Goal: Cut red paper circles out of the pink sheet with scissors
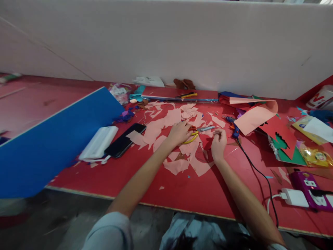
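Sleeved forearms (140, 177) over red tabletop (145, 187), hands apart.
Left hand (178, 133) lies on the yellow handles of scissors (191, 139), center frame, among pink paper scraps (169, 119); right hand (218, 144) curls just beside the blades, grip indeterminate.

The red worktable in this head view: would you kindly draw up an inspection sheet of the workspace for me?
surface: red table, strewn with cut paper.
job's things: yellow-handled scissors; pink paper scraps.
clutter: black phone; white box; blue board; curled pink sheet.
grippers: left hand on the scissors' handles; right hand beside the blades.
cables: black cable from a blue glue gun.
surroundings: white partition wall behind.
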`<state>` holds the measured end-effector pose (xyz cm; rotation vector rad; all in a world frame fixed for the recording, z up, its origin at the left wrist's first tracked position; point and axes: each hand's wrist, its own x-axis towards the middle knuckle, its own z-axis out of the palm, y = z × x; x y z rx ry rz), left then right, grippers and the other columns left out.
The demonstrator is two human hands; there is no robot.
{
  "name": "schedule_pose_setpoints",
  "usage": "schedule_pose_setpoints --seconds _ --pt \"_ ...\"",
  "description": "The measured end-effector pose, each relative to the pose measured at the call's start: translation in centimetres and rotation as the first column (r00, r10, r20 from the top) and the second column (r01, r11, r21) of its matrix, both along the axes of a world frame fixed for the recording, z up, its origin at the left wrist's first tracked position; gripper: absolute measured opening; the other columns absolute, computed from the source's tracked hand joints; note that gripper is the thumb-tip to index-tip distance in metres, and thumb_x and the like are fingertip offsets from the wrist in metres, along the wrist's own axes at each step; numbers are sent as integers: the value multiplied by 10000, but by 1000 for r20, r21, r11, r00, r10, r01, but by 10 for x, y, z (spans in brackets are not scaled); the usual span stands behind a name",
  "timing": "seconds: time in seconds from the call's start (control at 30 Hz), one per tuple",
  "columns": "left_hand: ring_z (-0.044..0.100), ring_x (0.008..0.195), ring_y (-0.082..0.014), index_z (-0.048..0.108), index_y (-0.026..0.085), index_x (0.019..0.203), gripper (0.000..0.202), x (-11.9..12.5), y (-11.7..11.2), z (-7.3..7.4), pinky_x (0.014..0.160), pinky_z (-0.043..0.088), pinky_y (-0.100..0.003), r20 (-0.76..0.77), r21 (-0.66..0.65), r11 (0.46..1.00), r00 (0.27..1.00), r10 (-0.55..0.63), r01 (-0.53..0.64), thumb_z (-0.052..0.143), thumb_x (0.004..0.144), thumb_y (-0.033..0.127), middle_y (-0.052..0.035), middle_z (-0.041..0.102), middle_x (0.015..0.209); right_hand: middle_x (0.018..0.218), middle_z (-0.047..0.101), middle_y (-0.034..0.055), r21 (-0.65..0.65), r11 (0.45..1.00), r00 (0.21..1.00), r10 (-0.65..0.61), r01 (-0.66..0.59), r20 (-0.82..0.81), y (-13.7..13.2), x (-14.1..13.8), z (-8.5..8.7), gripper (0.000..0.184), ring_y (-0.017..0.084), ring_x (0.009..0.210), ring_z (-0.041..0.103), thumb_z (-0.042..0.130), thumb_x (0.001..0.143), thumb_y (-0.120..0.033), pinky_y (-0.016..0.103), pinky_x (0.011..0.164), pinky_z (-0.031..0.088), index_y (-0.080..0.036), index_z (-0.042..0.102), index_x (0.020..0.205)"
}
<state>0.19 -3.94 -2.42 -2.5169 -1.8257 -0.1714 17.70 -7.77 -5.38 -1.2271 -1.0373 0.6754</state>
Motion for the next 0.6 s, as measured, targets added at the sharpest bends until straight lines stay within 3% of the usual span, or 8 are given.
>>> schedule_pose_setpoints --seconds 0.1,0.2,0.33,0.6 --pt "562 994 -224 634 183 1047 310 -6 7 -5 845 414 -324 61 58 996 996 67 -71 381 907 296 -98 617 1056 756 534 2 28 1000 1000 -3 3 -15 0 -2 -1 164 142 741 508 353 739 -149 273 738 409 -198 499 796" --pt "564 1009 -244 538 187 1242 405 -21 18 -9 832 429 -334 101 110 974 977 188 -199 350 925 355 -125 595 1104 744 534 -5 21 1000 998 24 -23 -53 1 -3 -3 177 139 723 510 353 727 -152 267 714 405 -196 510 797" --pt "586 974 -253 492 272 1314 454 -35 33 -11 790 444 -334 1 -38 993 994 113 -113 343 923 448 -112 608 1105 724 534 -9 2 999 994 45 -45 -101 2 -4 -5 171 139 706 508 360 713 -160 264 692 401 -198 509 787" --pt "558 1041 -215 605 139 1156 400 -38 43 -25 917 410 -313 107 5 995 990 97 -98 319 925 297 -126 630 1130 724 547 -9 -27 998 993 62 -65 -103 2 -5 -3 157 138 701 509 363 721 -184 263 690 401 -200 510 776"
